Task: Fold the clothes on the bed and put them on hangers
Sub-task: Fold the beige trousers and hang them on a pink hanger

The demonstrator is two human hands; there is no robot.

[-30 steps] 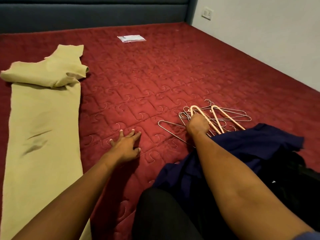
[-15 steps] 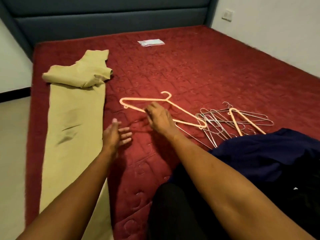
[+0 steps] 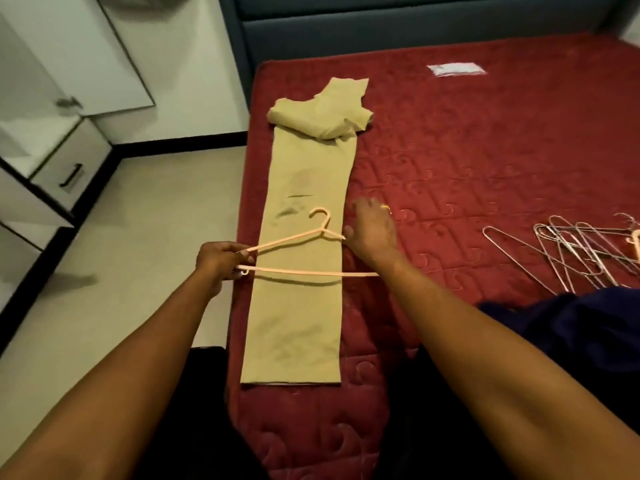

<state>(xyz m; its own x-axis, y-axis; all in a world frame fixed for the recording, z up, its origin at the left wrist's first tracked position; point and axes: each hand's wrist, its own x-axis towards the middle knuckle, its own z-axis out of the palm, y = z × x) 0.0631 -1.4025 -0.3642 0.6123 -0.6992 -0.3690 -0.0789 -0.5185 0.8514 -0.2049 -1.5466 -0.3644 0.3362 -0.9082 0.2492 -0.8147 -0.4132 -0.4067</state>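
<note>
Head view: the left hand (image 3: 221, 263) curled its fingers round the left end of the peach hanger (image 3: 294, 271), held crosswise just above the folded beige trousers (image 3: 301, 323), whose long axis ran near to far along the left edge of the bed (image 3: 450, 150). The right hand (image 3: 372, 230), fingers spread, touched the hanger's right shoulder; whether it gripped was unclear

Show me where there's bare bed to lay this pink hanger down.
Bare mattress lies between the beige trousers and the wire hangers, short of the white packet. Crowded on the right: wire hangers by the navy garment.
</note>
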